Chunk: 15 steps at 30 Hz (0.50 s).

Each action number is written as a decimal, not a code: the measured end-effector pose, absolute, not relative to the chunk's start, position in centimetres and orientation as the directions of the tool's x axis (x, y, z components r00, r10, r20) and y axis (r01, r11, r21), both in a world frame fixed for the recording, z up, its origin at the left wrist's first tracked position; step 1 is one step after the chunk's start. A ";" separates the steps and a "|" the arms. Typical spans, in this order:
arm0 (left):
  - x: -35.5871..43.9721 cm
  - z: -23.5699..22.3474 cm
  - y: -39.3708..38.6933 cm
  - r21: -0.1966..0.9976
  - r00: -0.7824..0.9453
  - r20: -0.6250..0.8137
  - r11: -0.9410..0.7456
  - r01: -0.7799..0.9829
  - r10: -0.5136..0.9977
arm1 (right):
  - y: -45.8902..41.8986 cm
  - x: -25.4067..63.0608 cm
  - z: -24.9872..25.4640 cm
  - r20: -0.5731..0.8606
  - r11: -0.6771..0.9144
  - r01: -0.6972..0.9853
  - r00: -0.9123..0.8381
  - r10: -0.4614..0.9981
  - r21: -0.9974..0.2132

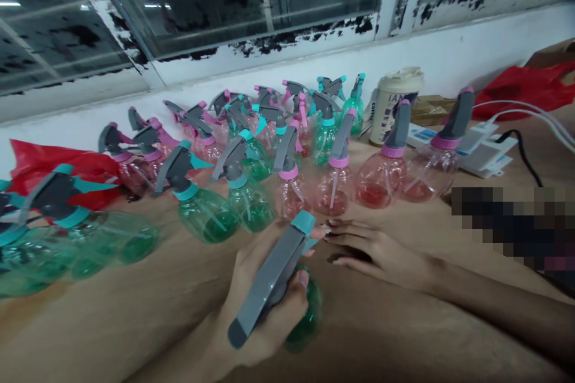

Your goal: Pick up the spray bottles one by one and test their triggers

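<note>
At lower centre, the bottle is clasped by the left hand, its head slanted toward upper right, nozzle near the loosely opened right hand.

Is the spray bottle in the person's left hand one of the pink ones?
No, the left hand grips a green spray bottle with a teal nozzle.

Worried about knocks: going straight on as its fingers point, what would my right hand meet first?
Your right hand would probably meet your left hand first, around the green spray bottle it holds, though relative heights are unclear.
</note>
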<state>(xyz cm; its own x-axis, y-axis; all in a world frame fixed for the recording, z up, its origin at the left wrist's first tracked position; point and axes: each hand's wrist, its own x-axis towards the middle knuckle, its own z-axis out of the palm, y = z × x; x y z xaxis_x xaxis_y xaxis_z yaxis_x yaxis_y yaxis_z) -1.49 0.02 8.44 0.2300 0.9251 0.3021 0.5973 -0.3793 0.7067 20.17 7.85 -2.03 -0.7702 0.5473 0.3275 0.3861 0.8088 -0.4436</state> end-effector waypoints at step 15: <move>-1.6 9.1 -0.3 0.689 0.331 0.379 -0.502 0.523 0.864 | 7.6 20.3 -1.9 0.266 0.787 0.431 -0.775 0.574 -0.442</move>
<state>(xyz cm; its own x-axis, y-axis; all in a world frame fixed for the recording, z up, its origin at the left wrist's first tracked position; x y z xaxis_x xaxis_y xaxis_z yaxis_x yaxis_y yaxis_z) -1.58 -0.27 9.07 0.3308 0.8644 0.3787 0.5232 -0.5019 0.6887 20.28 7.61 -1.92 -0.7748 0.5735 0.2659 0.4309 0.7869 -0.4417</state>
